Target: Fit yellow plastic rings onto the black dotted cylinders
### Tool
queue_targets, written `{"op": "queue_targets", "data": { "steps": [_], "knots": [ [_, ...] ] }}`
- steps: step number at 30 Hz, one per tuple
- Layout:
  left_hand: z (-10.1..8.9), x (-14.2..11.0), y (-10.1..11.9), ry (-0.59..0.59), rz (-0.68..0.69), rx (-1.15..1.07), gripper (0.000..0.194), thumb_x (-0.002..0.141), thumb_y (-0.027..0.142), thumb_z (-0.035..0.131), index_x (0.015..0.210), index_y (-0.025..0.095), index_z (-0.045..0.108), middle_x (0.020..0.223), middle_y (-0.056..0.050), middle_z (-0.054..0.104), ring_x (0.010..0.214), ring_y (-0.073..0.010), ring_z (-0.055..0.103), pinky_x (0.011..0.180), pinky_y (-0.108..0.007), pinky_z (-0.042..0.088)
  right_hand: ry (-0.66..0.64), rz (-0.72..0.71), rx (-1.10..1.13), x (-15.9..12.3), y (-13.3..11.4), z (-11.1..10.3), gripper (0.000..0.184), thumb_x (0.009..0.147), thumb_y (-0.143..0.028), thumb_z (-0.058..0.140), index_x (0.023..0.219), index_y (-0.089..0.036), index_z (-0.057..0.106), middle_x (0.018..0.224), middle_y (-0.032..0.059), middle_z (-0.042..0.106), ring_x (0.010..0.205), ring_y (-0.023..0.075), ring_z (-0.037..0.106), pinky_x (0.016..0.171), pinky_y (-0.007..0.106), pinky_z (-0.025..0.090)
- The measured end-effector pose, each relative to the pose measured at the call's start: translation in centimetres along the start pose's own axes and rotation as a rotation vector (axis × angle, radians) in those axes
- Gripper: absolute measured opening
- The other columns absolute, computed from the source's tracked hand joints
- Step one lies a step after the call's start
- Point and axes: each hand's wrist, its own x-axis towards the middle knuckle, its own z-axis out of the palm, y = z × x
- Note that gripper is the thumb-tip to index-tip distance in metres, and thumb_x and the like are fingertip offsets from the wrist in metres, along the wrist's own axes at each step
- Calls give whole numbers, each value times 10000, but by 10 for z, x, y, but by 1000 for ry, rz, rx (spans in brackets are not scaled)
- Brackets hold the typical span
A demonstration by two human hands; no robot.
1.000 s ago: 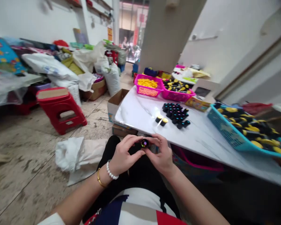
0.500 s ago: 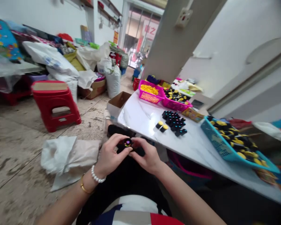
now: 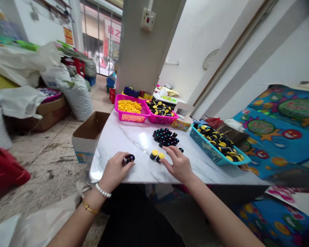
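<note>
My left hand (image 3: 117, 168) is closed on a small black cylinder (image 3: 130, 158) with coloured spots on its end, held at the table's near left part. My right hand (image 3: 179, 164) reaches over the table with thumb and fingers apart. Beside its fingertips stand two black cylinders with yellow tops, the nearer one (image 3: 160, 157) between thumb and index and the other (image 3: 153, 154) just left of it. Whether the fingers touch the nearer one I cannot tell. Behind the right hand stands a cluster of black cylinders (image 3: 166, 136) with coloured dots on top, partly hidden by the fingers.
On the white marbled table (image 3: 108, 140) stand a pink basket of yellow pieces (image 3: 132, 118), a pink basket of black-and-yellow pieces (image 3: 161, 119) and a blue basket (image 3: 208, 151) of similar ones. A cardboard box (image 3: 82, 144) stands left of the table, a red stool (image 3: 7, 168) farther left.
Both hands have moved from above my lap to over the table and parted. The right hand has let go of the black cylinder; the left keeps it. The view has turned right.
</note>
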Motion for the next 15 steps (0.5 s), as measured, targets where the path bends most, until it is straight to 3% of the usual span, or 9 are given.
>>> {"op": "queue_targets", "data": {
  "steps": [4, 9, 12, 15],
  "knots": [
    [14, 1, -10, -57, 38, 56, 256, 852, 372, 547, 1043, 205, 571, 966, -47, 635, 865, -211, 610, 764, -332, 481, -159, 3, -44, 17, -1, 23, 567, 833, -516, 573, 1301, -204, 506, 1204, 140, 563, 1051, 265, 580, 834, 353, 499],
    [14, -1, -12, -82, 19, 88, 258, 861, 434, 525, 1021, 233, 546, 981, -44, 623, 894, -226, 612, 784, -358, 491, -360, 27, -4, 29, -11, 48, 335, 838, -470, 557, 1009, -183, 573, 866, 66, 638, 747, 202, 606, 644, 283, 443],
    [13, 2, -7, -91, 30, 84, 219, 863, 396, 523, 1006, 234, 556, 967, -52, 625, 890, -223, 613, 778, -353, 504, -398, 33, 59, 36, -16, 49, 223, 812, -377, 575, 926, -188, 546, 829, 46, 640, 711, 181, 591, 620, 257, 398],
    [14, 4, -5, -71, 26, 98, 213, 850, 386, 538, 992, 231, 572, 953, -55, 628, 878, -219, 623, 758, -339, 521, -471, -9, 170, 50, -14, 39, 249, 765, -397, 629, 892, -200, 544, 754, 14, 633, 655, 159, 566, 583, 237, 355]
  ]
}}
